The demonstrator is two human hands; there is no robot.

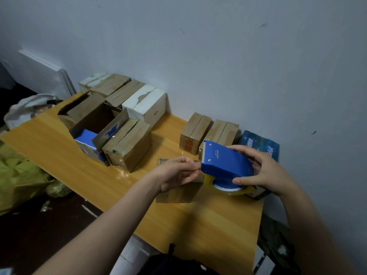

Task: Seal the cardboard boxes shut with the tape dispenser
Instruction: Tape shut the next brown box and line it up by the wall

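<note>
1. The right fingers (241, 149) curl over the back of the blue dispenser (224, 161) with the thumb underneath. The right hand (266, 171) thus grips it off the surface, tilted, with the toothed blade pointing up and left.
2. The left fingers (190, 162) are pinched narrow, their tips touching the dispenser's front just below the blade (whether a tape end lies between them I cannot tell). The left hand (174, 173) hovers beside it.
3. A clear roll (228, 189) sits in the dispenser's underside.
4. Under both hands a low closed box (174, 193) lies on the yellow wooden surface (198, 225), partly hidden by them.
5. Behind it, a pair of boxes (195, 132) stands closed near the wall (238, 56). A dark blue pack (260, 143) is just to their right.
6. Further left an open box (95, 120) has its flaps up and a blue-and-white carton (87, 141) inside. A taped box (127, 145) touches its right side, and a white box (147, 106) stands behind.
7. A yellow bag (19, 175) lies off the surface's left edge.
</note>
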